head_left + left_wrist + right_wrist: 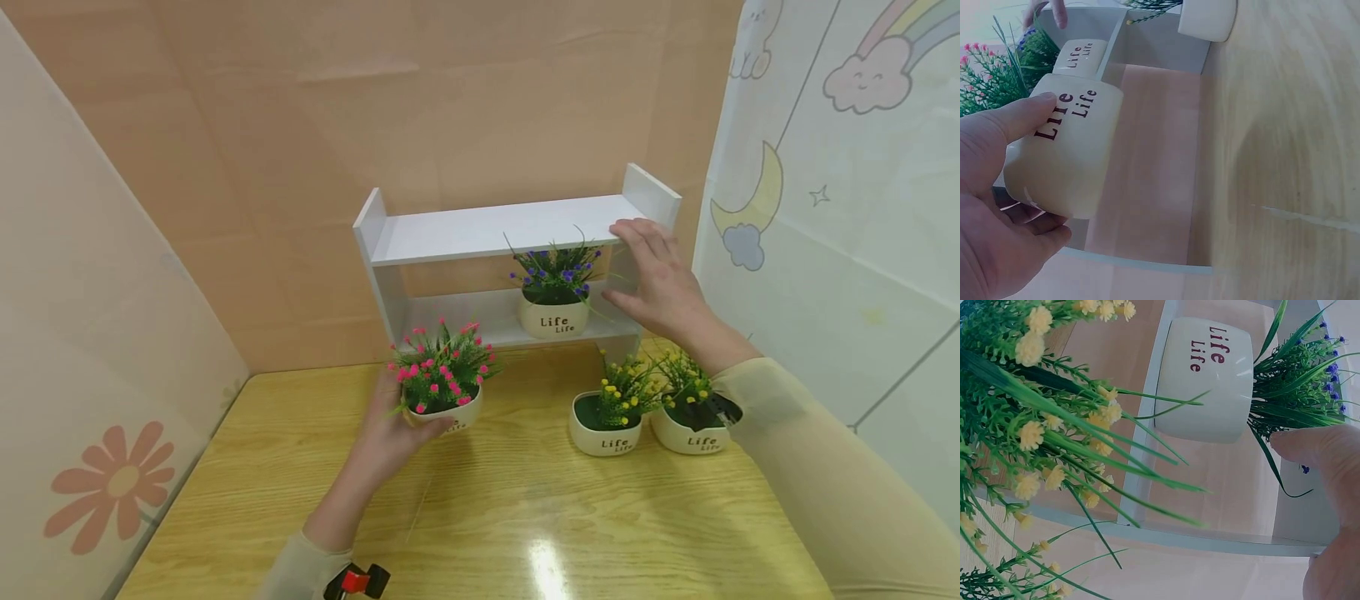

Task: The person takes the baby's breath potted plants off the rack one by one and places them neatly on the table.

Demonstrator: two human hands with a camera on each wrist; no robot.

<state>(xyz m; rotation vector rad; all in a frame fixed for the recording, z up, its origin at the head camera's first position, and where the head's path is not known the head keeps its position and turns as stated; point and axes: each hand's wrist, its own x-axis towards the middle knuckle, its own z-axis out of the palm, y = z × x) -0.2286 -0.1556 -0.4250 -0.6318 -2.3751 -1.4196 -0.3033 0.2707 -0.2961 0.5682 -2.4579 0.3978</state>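
Note:
My left hand [390, 425] grips a cream oval pot [1066, 150] lettered "Life", its thumb across the front and its fingers round the far side. Pink artificial flowers [442, 367] with green leaves fill that pot, which hangs above the table in front of the shelf's lower left. At the shelf's right end is my right hand [660, 279], fingers extended at the top board's edge and thumb lower. Left of that thumb, a matching pot [1207, 381] with purple flowers [558, 271] stands on the lower board of the white two-tier shelf [495, 229].
Two cream pots with yellow flowers, a left one [606, 433] and a right one [690, 433], stand side by side on the wooden table [300, 467], below my right forearm. A patterned wall panel [840, 250] borders the right side, another panel [112, 333] the left.

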